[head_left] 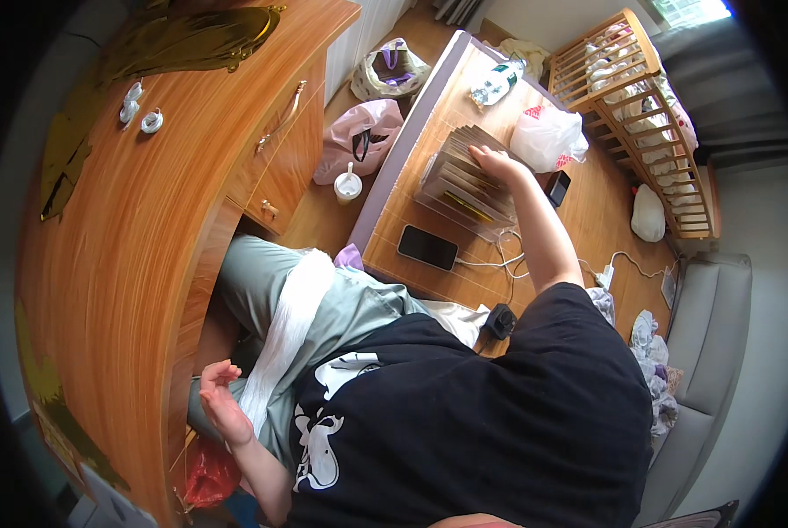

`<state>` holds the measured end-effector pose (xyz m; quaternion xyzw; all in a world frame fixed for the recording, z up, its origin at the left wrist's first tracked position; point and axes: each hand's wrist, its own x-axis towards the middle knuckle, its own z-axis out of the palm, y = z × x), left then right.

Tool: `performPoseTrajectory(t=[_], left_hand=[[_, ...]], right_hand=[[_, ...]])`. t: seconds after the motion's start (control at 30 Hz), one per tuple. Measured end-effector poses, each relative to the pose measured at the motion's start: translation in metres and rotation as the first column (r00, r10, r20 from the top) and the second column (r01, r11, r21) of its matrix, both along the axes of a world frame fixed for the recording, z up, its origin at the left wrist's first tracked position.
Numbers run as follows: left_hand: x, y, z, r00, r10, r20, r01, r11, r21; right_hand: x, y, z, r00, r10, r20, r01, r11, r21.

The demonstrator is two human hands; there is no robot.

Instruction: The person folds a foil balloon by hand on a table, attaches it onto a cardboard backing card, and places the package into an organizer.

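My right hand (495,164) reaches out to a clear box (485,231) packed with upright brown cardboard sheets (454,169). Its fingers are closed at the top edge of the sheets; how many they grip is hidden. Over my lap lies a long white skein of thread (290,310). Beside it, near the desk edge, my left hand (224,401) is raised with its fingers loosely bent and apart, holding nothing. Close to the box lies a black-screened phone (427,247) with a white cable plugged in.
A wooden desk (139,264) with gold foil and white cable coils (151,121) stands at my left. Beyond the box are a plastic bottle (497,84) and a white plastic bag (548,138). A lidded cup (347,186) and pink bag (363,141) stand between. A wooden crib (640,114) is far right.
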<state>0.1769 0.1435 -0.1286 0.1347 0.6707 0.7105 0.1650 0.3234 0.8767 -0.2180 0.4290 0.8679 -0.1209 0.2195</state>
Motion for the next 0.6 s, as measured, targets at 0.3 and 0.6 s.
performPoseTrajectory(t=[0.3, 0.6], left_hand=[[0.009, -0.009, 0.002, 0.997, 0.003, -0.072, -0.014, 0.986, -0.164], [0.004, -0.004, 0.006, 0.988, -0.066, -0.137, 0.028, 0.963, -0.267]], right_hand=[[0.011, -0.085, 0.041, 0.845, 0.284, -0.453, 0.017, 0.832, 0.554], [-0.017, -0.071, 0.038, 0.927, 0.176, -0.331, 0.063, 0.798, 0.600]])
